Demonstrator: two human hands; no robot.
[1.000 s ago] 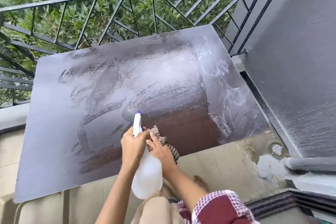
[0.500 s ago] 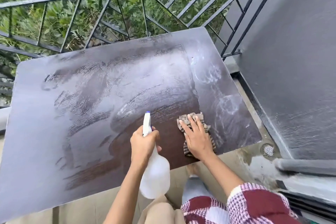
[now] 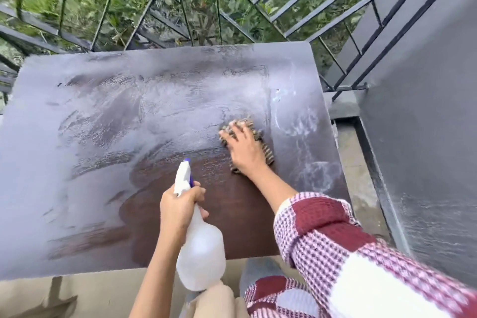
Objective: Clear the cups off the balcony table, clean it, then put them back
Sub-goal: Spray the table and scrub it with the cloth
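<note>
The dark brown balcony table (image 3: 85, 162) is smeared with pale wet streaks; a cleaner brown patch shows near its front middle. My right hand (image 3: 242, 148) presses flat, fingers spread, on a striped cleaning cloth (image 3: 265, 152) at the table's right of centre. My left hand (image 3: 178, 208) grips the neck of a white spray bottle (image 3: 200, 255) held over the table's front edge, its nozzle pointing away from me. No cups are in view.
A black metal railing (image 3: 219, 5) with greenery behind runs along the table's far side. A dark grey wall (image 3: 426, 137) stands close on the right, with a narrow strip of floor (image 3: 358, 178) between it and the table.
My right hand has pushed the cloth from the table's front edge away from me toward the middle right. The left hand and bottle have stayed about where they were.
</note>
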